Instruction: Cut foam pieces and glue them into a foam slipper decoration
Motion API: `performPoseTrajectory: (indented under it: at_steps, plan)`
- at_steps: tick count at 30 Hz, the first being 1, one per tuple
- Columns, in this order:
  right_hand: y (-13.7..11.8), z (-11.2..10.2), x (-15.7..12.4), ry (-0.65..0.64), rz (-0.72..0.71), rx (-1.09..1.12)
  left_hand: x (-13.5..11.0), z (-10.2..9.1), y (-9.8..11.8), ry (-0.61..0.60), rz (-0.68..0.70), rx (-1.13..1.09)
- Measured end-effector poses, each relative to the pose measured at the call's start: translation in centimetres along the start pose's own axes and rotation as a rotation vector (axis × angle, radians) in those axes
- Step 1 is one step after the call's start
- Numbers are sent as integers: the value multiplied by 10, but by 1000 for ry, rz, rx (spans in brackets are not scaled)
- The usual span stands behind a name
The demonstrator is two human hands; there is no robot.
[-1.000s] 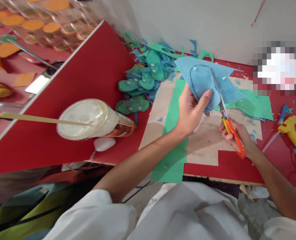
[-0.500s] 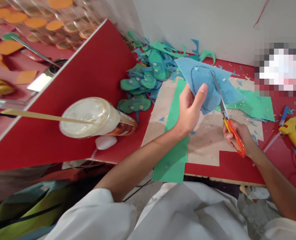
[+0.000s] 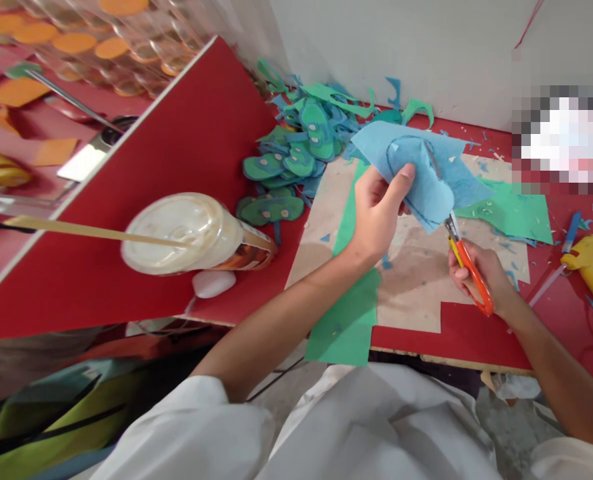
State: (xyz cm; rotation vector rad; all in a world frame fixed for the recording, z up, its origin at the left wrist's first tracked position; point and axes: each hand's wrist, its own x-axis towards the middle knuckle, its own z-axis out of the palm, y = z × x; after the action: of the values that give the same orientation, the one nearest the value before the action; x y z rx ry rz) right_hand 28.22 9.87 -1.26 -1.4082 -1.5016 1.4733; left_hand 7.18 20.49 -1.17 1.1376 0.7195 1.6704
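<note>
My left hand (image 3: 383, 203) pinches a blue felt sheet (image 3: 416, 170) between thumb and fingers, above the table. A dark curved outline is drawn on the sheet. My right hand (image 3: 476, 273) grips scissors (image 3: 475, 280) with orange and yellow handles. The blades reach up into the sheet at its right side, along the drawn line, and are partly hidden by the felt. Beneath the hands lies a brown paper sheet (image 3: 411, 303) with small blue scraps. A green felt strip (image 3: 349, 330) runs along its left side, and a green felt piece (image 3: 519, 210) lies at the right.
Several slipper-shaped green and blue cutouts (image 3: 271, 208) and curled scraps (image 3: 336, 97) are heaped at the back left. A lidded plastic cup (image 3: 176, 230) stands beside a red partition (image 3: 176, 153). A yellow glue gun (image 3: 589, 267) lies at the right, near a blurred patch.
The blue felt has bent and tilted, its near cut edge now folding over the scissor blades. The blades show less than before. Both hands have barely moved.
</note>
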Motion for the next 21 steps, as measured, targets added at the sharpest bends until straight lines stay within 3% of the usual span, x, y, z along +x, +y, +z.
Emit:
performPoseTrajectory:
  at_steps: [10, 16, 21]
  plan:
    - [-4, 0, 1, -51, 44, 70, 0, 0, 2, 31, 44, 46]
    - [-24, 5, 2, -33, 149, 170, 2, -1, 5, 59, 55, 57]
    - [-22, 0, 0, -83, 53, 83, -2, 2, 6, -2, 70, 51]
